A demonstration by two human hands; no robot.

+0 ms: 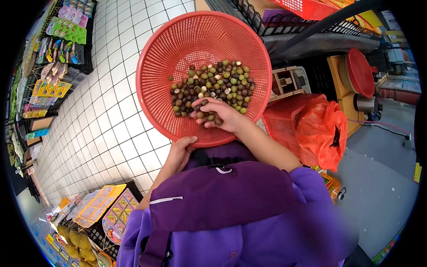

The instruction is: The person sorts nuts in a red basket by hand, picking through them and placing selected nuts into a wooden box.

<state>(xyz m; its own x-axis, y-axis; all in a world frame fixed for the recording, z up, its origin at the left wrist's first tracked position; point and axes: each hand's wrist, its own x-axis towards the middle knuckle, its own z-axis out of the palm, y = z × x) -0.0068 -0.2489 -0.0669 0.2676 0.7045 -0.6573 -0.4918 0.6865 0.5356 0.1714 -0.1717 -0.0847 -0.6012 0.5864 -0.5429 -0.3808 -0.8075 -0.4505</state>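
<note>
A big round red plastic basket with mesh walls tilts in front of my body. Many small round fruits, green, brown and dark purple with a few pale ones, lie across its bottom. My right hand is inside the basket, palm turned up with the fingers curled around several of the fruits, at the near edge of the pile. At the near rim, my left hand grips the basket, thumb over the edge and the other fingers hidden beneath it.
An orange-red plastic bag hangs by a red crate at the right. Shelves with colourful packets line the left side. Spiky yellow-green fruits sit at the lower left. White tiled floor lies left of the basket.
</note>
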